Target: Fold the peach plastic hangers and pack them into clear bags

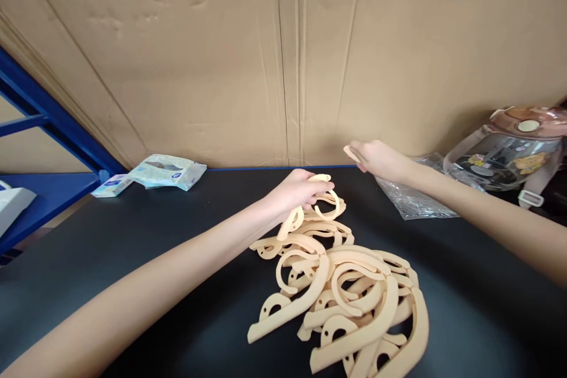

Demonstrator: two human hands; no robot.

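My left hand (301, 189) is closed around a beige plastic folding hanger (335, 208), whose curved hook sticks out to the right of my fingers. Below it lies a heap of similar folding hangers (367, 336), overlapping one another, with curved arms and round hooks. Higher and to the right, my right hand (374, 159) is raised off the table, its fingers pinched on a small beige piece (352, 154). Most of that piece is hidden by the fingers, so its kind does not show.
A clear plastic bag (414, 195) lies under my right forearm. Behind it stands a transparent bottle (500, 156) with a strap. At the back left are a tissue pack (168, 172) and a small box (112, 186). A blue frame (57, 124) borders the black table (212, 319); cardboard (199, 59) rises behind.
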